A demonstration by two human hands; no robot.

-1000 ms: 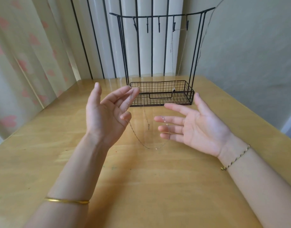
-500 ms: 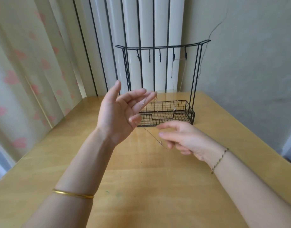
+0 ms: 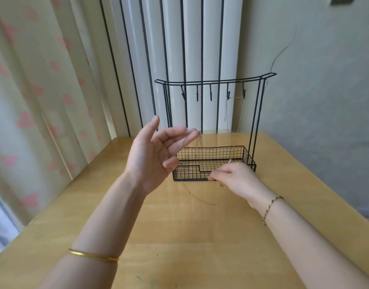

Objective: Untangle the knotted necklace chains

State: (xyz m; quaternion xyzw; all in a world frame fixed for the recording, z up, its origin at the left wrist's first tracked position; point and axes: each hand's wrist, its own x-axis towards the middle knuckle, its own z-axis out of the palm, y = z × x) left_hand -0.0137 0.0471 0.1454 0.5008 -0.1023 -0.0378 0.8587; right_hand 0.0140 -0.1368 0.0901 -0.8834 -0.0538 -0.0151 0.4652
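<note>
A thin necklace chain (image 3: 197, 197) sags in a loop above the wooden table (image 3: 179, 236). One end drapes over the fingertips of my left hand (image 3: 152, 155), which is raised palm-up with fingers spread, and a short length dangles from them. My right hand (image 3: 235, 180) is lower, knuckles up, fingers pinched on the chain's other end just in front of the wire stand. Another fine chain (image 3: 225, 110) hangs from a hook on the stand.
A black wire jewellery stand (image 3: 212, 126) with a basket base (image 3: 212, 163) and a row of hooks stands at the table's far edge, right behind both hands. Curtains (image 3: 33, 90) hang on the left and a grey wall rises on the right.
My right hand turned from palm-up and spread to knuckles-up, closing on the chain and moving toward the basket. My left hand rose and the view tilted up.
</note>
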